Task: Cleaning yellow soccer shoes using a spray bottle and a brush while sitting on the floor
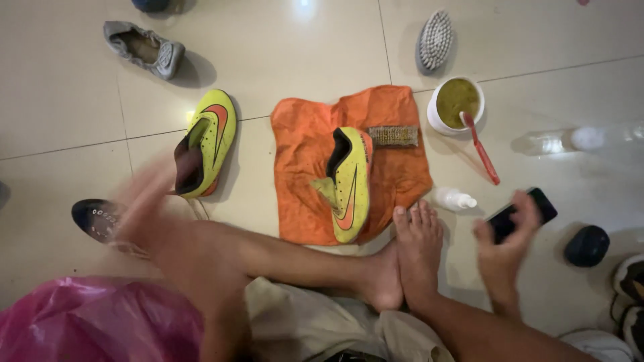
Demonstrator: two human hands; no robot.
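Reaching with our blurred left hand (pixel 144 194), grip unreadable, we are closing on the yellow shoe (pixel 204 144) lying just far-right of it, long axis running near to far. Our right hand (pixel 506 238) is holding a black phone (pixel 522 213), well apart. Sitting on pale floor tiles (pixel 60 100), an orange cloth (pixel 305 134) is bearing the second yellow shoe (pixel 350 182).

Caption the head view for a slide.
Seated barefoot on tile, right hand holds a dark phone; blurred left hand reaches a yellow boot.
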